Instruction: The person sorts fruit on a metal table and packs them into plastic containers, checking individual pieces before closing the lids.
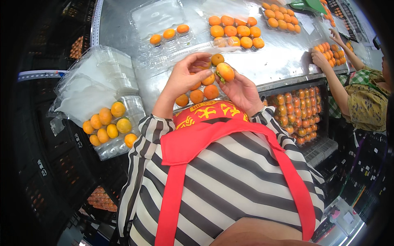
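Note:
My right hand [241, 92] holds an orange persimmon [226, 71] with its green calyx turned toward the lower left. My left hand [187, 75] is bent over the fruit just to the left, its thumb and fingers apart with no fruit seen gripped. Below both hands, several persimmons [197, 96] sit in rows close to my apron; my left hand partly covers some. One more persimmon [217, 59] lies just beyond the held one. Whatever tray is under these fruits is mostly hidden.
Beyond my hands on the metal table [274, 66] are a partly filled clear clamshell [166, 46] and a fuller one [237, 32]. At left, stacked clear packaging [101, 70] stands behind loose persimmons [105, 116]. A crate of fruit [297, 110] and a co-worker's arm [334, 73] are at right.

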`<state>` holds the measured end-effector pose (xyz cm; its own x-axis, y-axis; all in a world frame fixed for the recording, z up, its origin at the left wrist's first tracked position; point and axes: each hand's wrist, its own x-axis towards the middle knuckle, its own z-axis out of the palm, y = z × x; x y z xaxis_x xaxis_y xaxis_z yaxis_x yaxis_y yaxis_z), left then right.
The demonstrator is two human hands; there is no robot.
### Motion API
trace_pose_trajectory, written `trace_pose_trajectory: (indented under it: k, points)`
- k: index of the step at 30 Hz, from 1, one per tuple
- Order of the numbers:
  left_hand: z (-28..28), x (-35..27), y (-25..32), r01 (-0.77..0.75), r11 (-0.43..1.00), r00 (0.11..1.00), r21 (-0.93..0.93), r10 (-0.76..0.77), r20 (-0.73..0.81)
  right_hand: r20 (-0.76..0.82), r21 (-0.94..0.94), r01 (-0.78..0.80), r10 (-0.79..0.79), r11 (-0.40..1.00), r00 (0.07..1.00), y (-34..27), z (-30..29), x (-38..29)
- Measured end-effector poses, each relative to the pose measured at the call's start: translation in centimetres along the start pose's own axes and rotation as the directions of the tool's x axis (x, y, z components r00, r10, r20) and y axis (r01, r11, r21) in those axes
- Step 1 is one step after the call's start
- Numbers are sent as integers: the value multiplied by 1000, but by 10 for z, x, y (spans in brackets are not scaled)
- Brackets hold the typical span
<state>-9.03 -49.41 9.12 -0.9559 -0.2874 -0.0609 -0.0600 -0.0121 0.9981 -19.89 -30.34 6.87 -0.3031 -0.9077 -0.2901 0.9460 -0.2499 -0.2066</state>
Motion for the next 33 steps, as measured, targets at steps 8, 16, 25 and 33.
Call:
trace_pose_trajectory:
  k: [8, 16, 25, 33]
  points:
    - [14, 2, 20, -33, 993, 999, 112, 35, -15, -42, -217, 66, -77, 974, 996, 4, 22, 15]
    - [10, 5, 9, 112, 892, 992, -438, -73, 105, -39, -660, 124, -199, 741, 979, -16, 33, 7]
    - [10, 1, -2, 220, 709, 971, -671, -94, 219, 96, -850, 217, -265, 480, 960, -33, 43, 17]
    - [14, 2, 2, 218, 753, 976, -621, -151, 159, 284, -869, 329, -172, 370, 943, -21, 56, 20]
